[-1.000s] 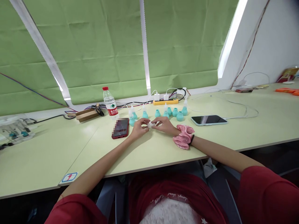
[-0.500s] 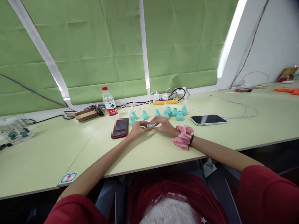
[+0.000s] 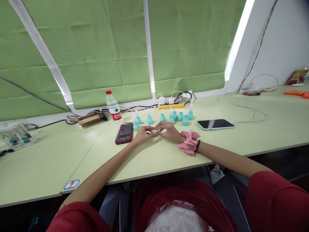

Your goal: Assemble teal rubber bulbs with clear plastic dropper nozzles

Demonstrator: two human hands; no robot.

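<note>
Between the fingertips of both hands is a small clear plastic piece (image 3: 154, 131), partly covered by the fingers. My left hand (image 3: 142, 136) pinches it from the left. On the other side, my right hand (image 3: 169, 131) has thumb and fingers closed on the same piece. Just beyond the hands stand several teal rubber bulbs. Some, like this tipped bulb (image 3: 149, 120), carry a clear pointed tip; others, like this open bulb (image 3: 185, 120), show a bare open neck. A pink scrunchie (image 3: 189, 143) sits on the right wrist.
Left of the hands lies a red-cased phone (image 3: 124, 133), with a water bottle (image 3: 114, 109) behind it. To the right is a light-blue phone (image 3: 215, 124) on a cable. A yellow power strip (image 3: 177, 105) and a cardboard box (image 3: 89, 120) lie along the back.
Both hands stay in nearly the same place. The clear piece has shifted slightly between the fingertips.
</note>
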